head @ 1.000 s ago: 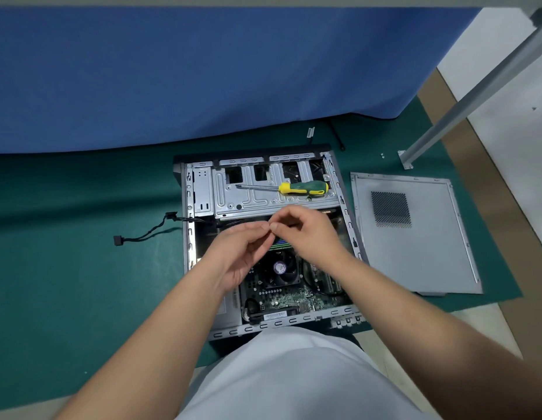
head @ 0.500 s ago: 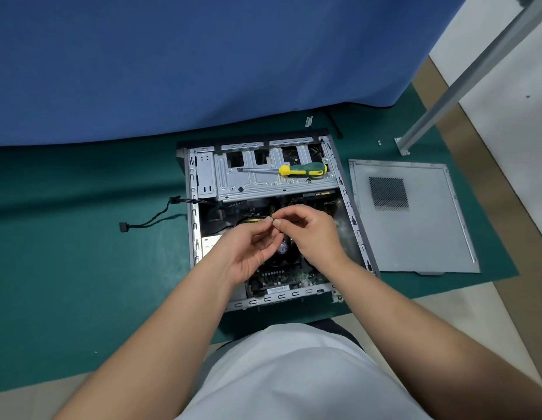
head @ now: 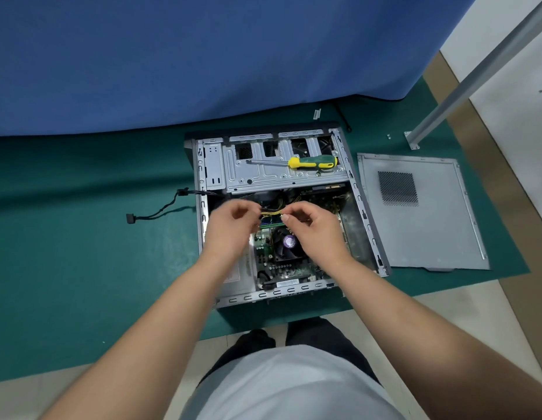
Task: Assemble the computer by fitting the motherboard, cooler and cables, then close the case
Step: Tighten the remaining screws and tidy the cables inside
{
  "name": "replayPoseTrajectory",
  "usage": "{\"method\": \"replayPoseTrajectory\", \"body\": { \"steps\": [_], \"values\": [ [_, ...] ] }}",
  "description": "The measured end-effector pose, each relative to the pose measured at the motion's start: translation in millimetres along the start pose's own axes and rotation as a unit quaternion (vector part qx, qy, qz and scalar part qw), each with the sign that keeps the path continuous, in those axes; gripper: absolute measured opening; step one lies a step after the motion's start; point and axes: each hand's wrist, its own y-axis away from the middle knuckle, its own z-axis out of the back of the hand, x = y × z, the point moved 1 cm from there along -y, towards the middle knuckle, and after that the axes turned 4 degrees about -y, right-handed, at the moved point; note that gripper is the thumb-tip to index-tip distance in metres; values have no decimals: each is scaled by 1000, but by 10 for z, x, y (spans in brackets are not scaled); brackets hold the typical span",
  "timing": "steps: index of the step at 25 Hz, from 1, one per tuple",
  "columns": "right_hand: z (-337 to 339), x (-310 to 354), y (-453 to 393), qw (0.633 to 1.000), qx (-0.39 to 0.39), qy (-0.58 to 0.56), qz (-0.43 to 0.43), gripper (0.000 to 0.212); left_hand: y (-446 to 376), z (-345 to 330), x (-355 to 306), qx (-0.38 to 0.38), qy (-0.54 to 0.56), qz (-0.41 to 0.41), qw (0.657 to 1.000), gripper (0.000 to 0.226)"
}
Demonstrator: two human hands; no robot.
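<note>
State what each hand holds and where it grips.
Both hands, left hand and right hand, pinch the bundle of yellow and black wires between them, one at each end of its visible stretch, above the open grey metal case.

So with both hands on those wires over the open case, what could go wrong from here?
The yellow and black wire bundle, held between the left hand and right hand, hangs just above the black cooler fan and may sag into it. The yellow-and-green-handled screwdriver lies loose on the silver drive cage and could roll inside.
</note>
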Motion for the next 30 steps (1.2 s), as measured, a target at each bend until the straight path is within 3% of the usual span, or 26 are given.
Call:
{"method": "replayPoseTrajectory", "body": {
  "steps": [1, 3, 5, 6, 11, 18, 24, 30],
  "values": [
    [-15, -25, -47, 1000, 4, 21, -3, 11, -57, 112, 6, -37, -116, -96, 988, 11],
    [-95, -74, -173, 996, 30, 89, 4, 11, -199, 295, 88, -74, -332, -230, 912, 24],
    [-221, -123, -335, 982, 77, 169, 17, 5, -315, 373, 217, -64, -470, -250, 844, 45],
    [-298, -153, -420, 972, 104, 208, 28, 4, -345, 373, 280, -62, -500, -246, 828, 50],
    [-611, -337, -714, 924, 190, 331, 10, 3, -428, 316, 425, -98, -500, -267, 818, 47],
    [-579, -578, -617, 870, 212, 440, 59, 17, -455, 296, 411, -115, -508, -274, 809, 44],
    [-643, -544, -786, 942, 108, 317, 19, 13, -467, 290, 416, -125, -508, -272, 808, 42],
    [-879, -549, -1080, 919, 137, 371, -3, 17, -494, 310, 449, -128, -509, -273, 806, 42]
  ]
}}
